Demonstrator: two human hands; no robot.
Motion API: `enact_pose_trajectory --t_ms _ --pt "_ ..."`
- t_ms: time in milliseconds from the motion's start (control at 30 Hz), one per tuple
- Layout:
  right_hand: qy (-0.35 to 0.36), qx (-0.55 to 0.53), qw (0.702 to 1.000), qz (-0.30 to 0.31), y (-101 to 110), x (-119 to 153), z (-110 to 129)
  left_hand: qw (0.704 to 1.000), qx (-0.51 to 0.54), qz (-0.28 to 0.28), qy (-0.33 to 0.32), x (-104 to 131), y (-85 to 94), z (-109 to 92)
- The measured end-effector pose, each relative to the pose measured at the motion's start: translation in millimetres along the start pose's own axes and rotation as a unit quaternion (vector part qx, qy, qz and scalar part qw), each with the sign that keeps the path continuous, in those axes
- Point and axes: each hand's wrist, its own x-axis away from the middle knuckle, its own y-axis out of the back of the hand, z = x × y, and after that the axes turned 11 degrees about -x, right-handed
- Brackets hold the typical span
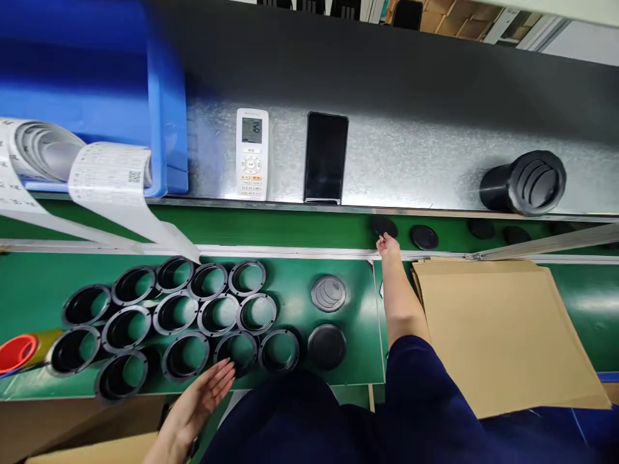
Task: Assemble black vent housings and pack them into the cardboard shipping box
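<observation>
My right hand (388, 245) reaches forward to the green strip under the shelf. Its fingers pinch the near edge of a round black disc (383, 224). Just right of it lies another black disc (424, 237). My left hand (207, 394) is held palm up at the bench's front edge, fingers stretched out and holding nothing. Close by its fingertips is a black flanged ring (256, 353), one of several short black tubes standing in rows. Between my hands are a grey round louvred vent (329, 283) and a dark round cap (327, 365).
On the metal shelf (411, 154) are a white remote control (252, 154), a black phone (325, 158) and a black tube with a louvred end (538, 182). A blue bin (167, 129) and label rolls (109, 171) stand left. Cardboard sheets (503, 328) lie right; a red-rimmed yellow roll (46, 341), far left.
</observation>
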Motion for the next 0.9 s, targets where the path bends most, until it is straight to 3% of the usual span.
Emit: enact_pose_trajectory --t_ms 67,133,200,267,333,400,467,533,600,733,900 --pt "-0.048 0.016 0.996 0.067 -7 35 -24 1.0 -0.009 0.016 -0.023 6 -16.5 -6" --pt "-0.113 0.067 0.97 0.206 -9 85 -55 0.997 0.001 0.051 -0.051 16 -37.9 -13" --pt "-0.165 0.149 0.889 0.4 -6 142 -83 0.988 0.045 0.13 -0.074 27 -59.6 -18" --pt "-0.18 0.23 0.77 0.567 -2 195 -104 0.964 0.102 0.234 -0.079 35 -75.6 -21" --pt "-0.158 0.29 0.687 0.648 0 238 -117 0.937 0.143 0.311 -0.076 43 -82.1 -18" --pt "-0.075 0.341 0.659 0.666 2 269 -124 0.912 0.171 0.365 -0.077 54 -79.2 -11" --pt "0.074 0.376 0.658 0.648 4 292 -128 0.891 0.193 0.401 -0.088 65 -70.0 -2" --pt "0.228 0.378 0.637 0.632 7 310 -131 0.877 0.212 0.415 -0.112 74 -58.8 6" --pt "0.329 0.37 0.599 0.629 10 325 -135 0.871 0.225 0.416 -0.133 82 -48.9 12" --pt "0.4 0.401 0.551 0.613 16 348 -146 0.877 0.232 0.386 -0.167 94 -34.5 19" --pt "0.389 0.404 0.539 0.628 15 366 -157 0.879 0.212 0.382 -0.192 100 -21.1 31"
